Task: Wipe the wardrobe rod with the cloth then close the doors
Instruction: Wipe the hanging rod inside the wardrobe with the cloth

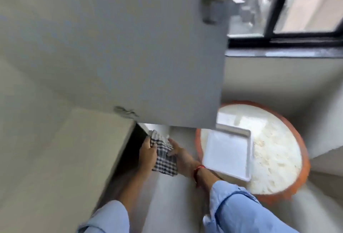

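A: Where was the cloth point(163, 155) at that point?

B: Low in the frame, held between both hands in front of the wardrobe's dark opening. The left hand point(147, 153) was closed around its upper left edge, thumb over the fabric. The right hand point(181, 153) lay flatter, fingers spread and only loosely curled, pressing the cloth from the right side.

A: And how did it look to handle?

B: Soft and light, I'd judge. It was a thin checked weave, dark lines on white, and it drooped into folds below the hands with one corner hanging free. Nothing stiff about it. Bunched into the palm, it would probably wrap around a round bar easily, so gripping it in the middle rather than by an edge seemed the sensible hold.

A: Could you see the rod?

B: No. It was hidden, or lost in the blur. The big grey door panel point(130, 47) filled the upper frame, smooth and matt, swung open, with a dull metal knob point(211, 6) near its edge. The door looked rigid and flat, likely easy to push shut from its free edge.

A: Anything else nearby?

B: A round table point(278, 160) with an orange rim and a pale, mottled top stood to the right, carrying a shallow white rectangular tray point(227, 154) with rounded corners. A dark-framed window point(297, 34) sat above. Both sleeves were light blue, and a red thread ringed the right wrist
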A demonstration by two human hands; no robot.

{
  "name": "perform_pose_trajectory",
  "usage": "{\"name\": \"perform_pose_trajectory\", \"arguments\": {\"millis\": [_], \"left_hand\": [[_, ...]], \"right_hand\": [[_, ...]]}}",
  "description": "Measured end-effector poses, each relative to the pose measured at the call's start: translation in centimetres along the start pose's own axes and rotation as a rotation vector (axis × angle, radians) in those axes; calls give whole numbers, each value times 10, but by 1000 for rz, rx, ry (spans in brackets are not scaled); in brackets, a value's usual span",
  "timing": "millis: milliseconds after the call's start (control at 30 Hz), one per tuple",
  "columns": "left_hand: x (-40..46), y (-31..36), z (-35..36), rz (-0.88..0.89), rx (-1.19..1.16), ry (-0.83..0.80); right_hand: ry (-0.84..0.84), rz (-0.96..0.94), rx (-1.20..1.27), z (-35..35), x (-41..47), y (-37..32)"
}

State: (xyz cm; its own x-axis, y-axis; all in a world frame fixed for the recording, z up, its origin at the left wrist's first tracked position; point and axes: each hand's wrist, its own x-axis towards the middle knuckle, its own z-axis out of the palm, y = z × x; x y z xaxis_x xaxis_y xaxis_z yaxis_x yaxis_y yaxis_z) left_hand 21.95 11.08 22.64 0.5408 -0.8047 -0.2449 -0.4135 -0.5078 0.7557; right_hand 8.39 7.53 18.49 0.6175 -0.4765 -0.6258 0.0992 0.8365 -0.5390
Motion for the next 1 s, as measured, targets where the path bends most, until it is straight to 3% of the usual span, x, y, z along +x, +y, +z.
{"name": "perform_pose_trajectory", "arguments": {"millis": [100, 267, 367, 533, 767, 833, 1000], "left_hand": [[-21, 14, -139, 44, 64, 224], [-86, 54, -348, 189, 46, 615], [-133, 87, -465, 311, 39, 912], [-207, 163, -595, 446, 235, 1362], [-285, 267, -707, 620, 578, 1841], [-301, 291, -734, 621, 639, 1877], [-325, 324, -806, 464, 719, 1844]], "right_hand": [[-300, -93, -144, 130, -22, -26], [-606, -413, -535, 352, -71, -73], [-790, -651, -651, 488, -116, -98], [-996, -1182, -739, 641, -201, -126], [-1027, -1873, -665, 774, -324, -186], [-885, -2049, -725, 805, -352, -204], [-342, -2380, -1081, 873, -402, -230]]}}
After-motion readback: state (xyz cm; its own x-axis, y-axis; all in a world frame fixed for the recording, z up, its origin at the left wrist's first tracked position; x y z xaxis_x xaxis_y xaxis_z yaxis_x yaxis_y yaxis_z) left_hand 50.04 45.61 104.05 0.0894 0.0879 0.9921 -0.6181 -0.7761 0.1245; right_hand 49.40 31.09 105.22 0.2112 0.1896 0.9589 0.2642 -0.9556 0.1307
